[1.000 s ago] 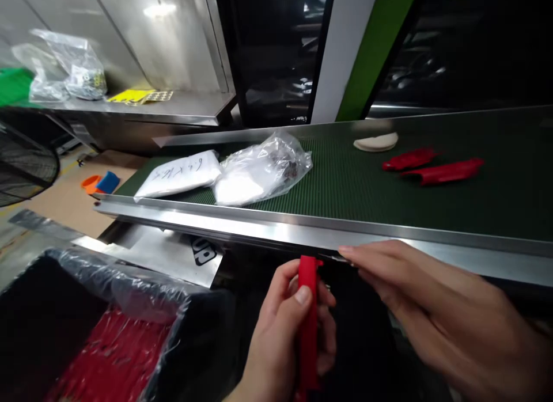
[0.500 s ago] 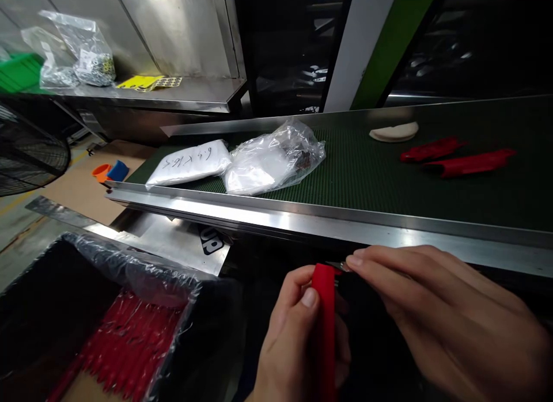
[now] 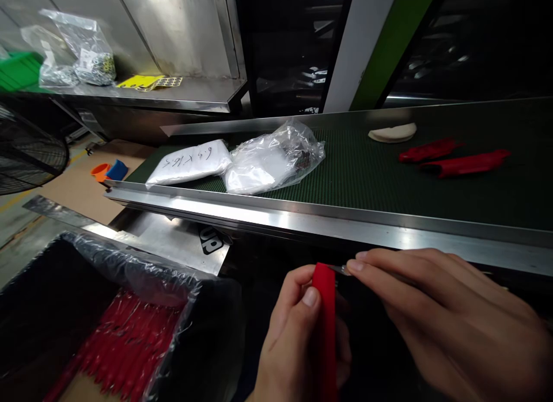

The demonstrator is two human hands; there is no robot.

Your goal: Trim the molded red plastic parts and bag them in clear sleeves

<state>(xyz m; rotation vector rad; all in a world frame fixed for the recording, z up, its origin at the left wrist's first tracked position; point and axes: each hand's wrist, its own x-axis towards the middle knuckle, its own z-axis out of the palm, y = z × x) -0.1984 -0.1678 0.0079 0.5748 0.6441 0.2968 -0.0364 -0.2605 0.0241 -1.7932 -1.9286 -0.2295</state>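
Note:
My left hand (image 3: pixel 294 344) is wrapped round a long red plastic part (image 3: pixel 327 327), held upright below the conveyor's front rail. My right hand (image 3: pixel 444 315) pinches a small thin metal blade (image 3: pixel 339 269), its tip touching the top of the red part. Two more red parts (image 3: pixel 449 158) lie on the green belt (image 3: pixel 367 177) at the right, next to a flat white piece (image 3: pixel 392 132). Down at the lower left, a black bin (image 3: pixel 108 327) lined with clear plastic holds several red parts.
Two plastic bags (image 3: pixel 242 163), one with handwriting, rest on the belt's left end. The steel rail (image 3: pixel 345 223) runs across in front of my hands. A steel counter (image 3: pixel 173 97) with bags stands at the back left, a fan (image 3: pixel 26 154) at the far left.
The view tilted down slightly after the first frame. My hands with the red part and blade sit a little lower and to the right. Between the last two frames almost nothing moved.

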